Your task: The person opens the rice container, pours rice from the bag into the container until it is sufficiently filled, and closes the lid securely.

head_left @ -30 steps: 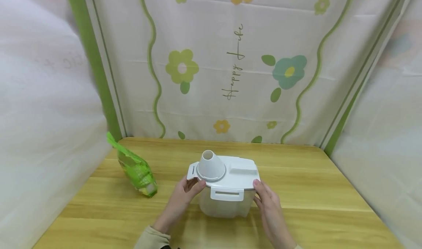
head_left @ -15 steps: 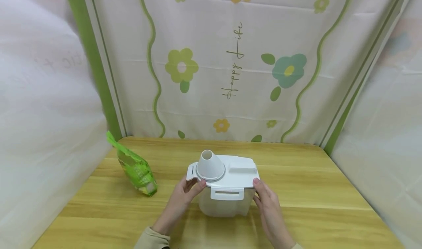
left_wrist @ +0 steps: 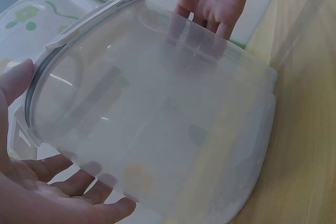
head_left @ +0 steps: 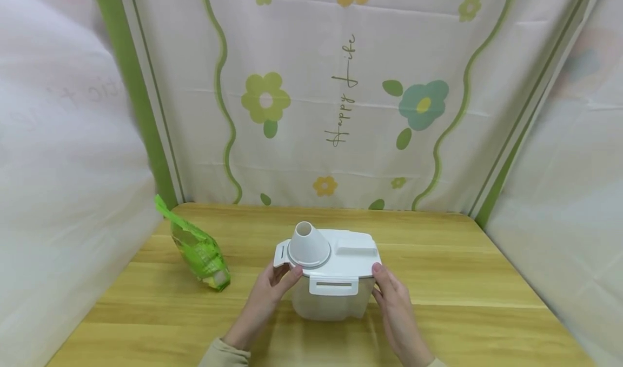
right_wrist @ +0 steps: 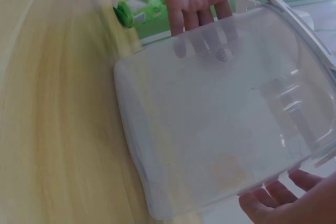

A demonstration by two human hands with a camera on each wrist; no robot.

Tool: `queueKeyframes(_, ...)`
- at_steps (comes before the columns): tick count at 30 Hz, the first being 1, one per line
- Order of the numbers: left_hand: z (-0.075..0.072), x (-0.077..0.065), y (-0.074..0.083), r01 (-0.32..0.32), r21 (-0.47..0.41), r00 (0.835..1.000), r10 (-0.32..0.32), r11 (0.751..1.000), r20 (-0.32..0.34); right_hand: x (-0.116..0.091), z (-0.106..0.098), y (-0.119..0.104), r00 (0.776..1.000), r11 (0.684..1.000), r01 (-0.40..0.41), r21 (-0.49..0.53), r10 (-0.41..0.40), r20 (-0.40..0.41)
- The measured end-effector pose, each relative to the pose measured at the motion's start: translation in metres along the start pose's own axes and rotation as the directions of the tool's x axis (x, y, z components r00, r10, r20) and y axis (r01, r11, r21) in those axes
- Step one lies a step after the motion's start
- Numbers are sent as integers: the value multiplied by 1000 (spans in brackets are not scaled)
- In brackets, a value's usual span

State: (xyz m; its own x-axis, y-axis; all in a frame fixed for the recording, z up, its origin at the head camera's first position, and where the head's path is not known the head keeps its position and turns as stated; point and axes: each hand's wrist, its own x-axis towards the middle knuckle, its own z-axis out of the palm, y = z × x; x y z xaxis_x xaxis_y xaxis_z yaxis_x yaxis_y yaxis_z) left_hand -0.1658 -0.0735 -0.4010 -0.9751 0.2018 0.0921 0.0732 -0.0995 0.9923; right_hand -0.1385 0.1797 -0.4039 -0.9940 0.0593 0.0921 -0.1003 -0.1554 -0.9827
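Note:
A translucent plastic storage container (head_left: 333,306) with a white lid (head_left: 340,268) stands upright on the table in front of me. On the lid are a cone-shaped spout (head_left: 310,248) at the left and a raised handle (head_left: 357,248) at the right. My left hand (head_left: 269,293) grips the container's left side, thumb on the lid's edge and fingers along the wall. Opposite it, my right hand (head_left: 396,302) holds the right side in the same way. Both wrist views show fingers spread against the see-through body (left_wrist: 157,103), and nothing shows inside it.
A green plastic bag (head_left: 199,253) with a twisted top lies at the left of the wooden table (head_left: 428,324). White flowered cloth (head_left: 302,156) rises behind the table's back edge, with more cloth along both sides.

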Motion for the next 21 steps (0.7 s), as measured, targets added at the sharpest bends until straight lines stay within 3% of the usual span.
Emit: queueKeyframes(21, 0, -1, 1, 24, -9, 1000, -24, 1000, 0, 0, -1, 0, 1000, 1000, 4, 23, -4, 19)
